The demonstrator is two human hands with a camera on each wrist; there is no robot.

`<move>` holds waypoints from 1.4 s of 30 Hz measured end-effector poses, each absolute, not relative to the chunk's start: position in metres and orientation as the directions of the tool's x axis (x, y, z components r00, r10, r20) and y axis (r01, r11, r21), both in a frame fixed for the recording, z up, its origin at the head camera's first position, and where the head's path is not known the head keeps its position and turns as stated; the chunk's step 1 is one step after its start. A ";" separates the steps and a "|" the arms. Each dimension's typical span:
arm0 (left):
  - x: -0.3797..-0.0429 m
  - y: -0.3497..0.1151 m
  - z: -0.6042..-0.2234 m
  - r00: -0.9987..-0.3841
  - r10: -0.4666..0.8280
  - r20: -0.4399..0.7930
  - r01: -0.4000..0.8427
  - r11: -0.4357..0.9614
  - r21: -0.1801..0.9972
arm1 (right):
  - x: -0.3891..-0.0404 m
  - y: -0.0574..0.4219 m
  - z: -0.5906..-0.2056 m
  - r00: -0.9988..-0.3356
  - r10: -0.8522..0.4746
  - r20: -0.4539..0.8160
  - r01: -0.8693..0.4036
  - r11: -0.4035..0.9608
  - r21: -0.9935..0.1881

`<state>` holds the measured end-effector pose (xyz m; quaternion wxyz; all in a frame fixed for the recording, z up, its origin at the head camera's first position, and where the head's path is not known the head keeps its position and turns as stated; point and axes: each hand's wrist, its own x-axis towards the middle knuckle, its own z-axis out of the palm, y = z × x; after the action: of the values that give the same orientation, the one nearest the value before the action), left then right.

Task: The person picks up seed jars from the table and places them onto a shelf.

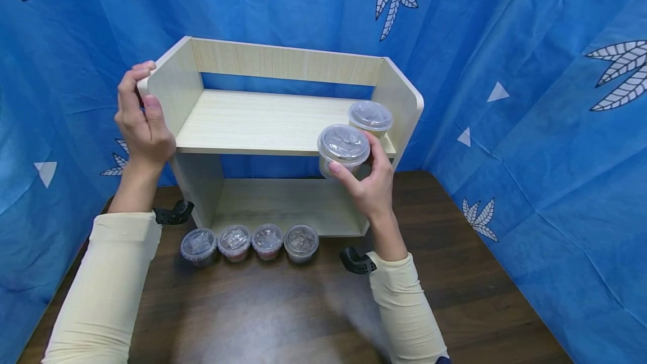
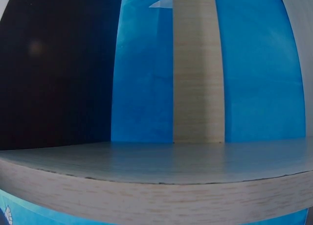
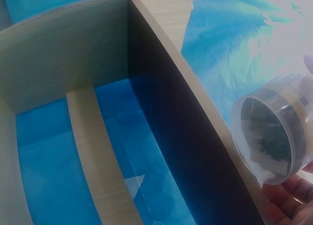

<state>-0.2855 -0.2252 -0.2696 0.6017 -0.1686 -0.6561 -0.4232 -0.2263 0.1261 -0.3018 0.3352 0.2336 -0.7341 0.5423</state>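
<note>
My right hand (image 1: pixel 373 181) grips a clear plastic cup with a lid (image 1: pixel 343 150) at the front right edge of the upper shelf; in the right wrist view the same cup (image 3: pixel 266 137) shows its base. Just behind it, a second lidded cup (image 1: pixel 370 115) stands on the upper shelf near the right side panel. With fingers curled over its front edge, my left hand (image 1: pixel 144 117) holds the left side panel of the pale wooden shelf unit (image 1: pixel 263 122). The left hand is outside the left wrist view, where a shelf board (image 2: pixel 161 195) spans the bottom.
Several smaller lidded cups, among them a leftmost cup (image 1: pixel 199 245) and a rightmost cup (image 1: pixel 301 242), stand in a row on the dark wooden table (image 1: pixel 263 319) before the lower shelf (image 1: pixel 288 201). Blue patterned cloth (image 1: pixel 505 184) hangs behind and at both sides.
</note>
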 end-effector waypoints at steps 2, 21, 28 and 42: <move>-0.286 -0.225 -0.269 -0.219 -0.288 0.932 0.732 0.584 0.352 | -0.226 0.126 -0.301 -0.664 0.023 0.747 -0.707 0.306 -0.638; -0.286 -0.227 -0.269 -0.216 -0.293 0.931 0.733 0.582 0.353 | -0.228 0.122 -0.297 -0.661 0.027 0.750 -0.701 0.334 -0.630; -0.287 -0.228 -0.270 -0.227 -0.283 0.932 0.724 0.591 0.356 | -0.229 0.120 -0.296 -0.678 0.016 0.735 -0.684 0.352 -0.639; -0.287 -0.228 -0.270 -0.222 -0.286 0.932 0.730 0.585 0.354 | -0.228 0.115 -0.293 -0.694 0.034 0.719 -0.651 0.398 -0.646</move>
<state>-0.2870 -0.2283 -0.2700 0.6003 -0.1688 -0.6573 -0.4231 -0.2279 0.1147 -0.2935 0.3355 0.2014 -0.7659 0.5103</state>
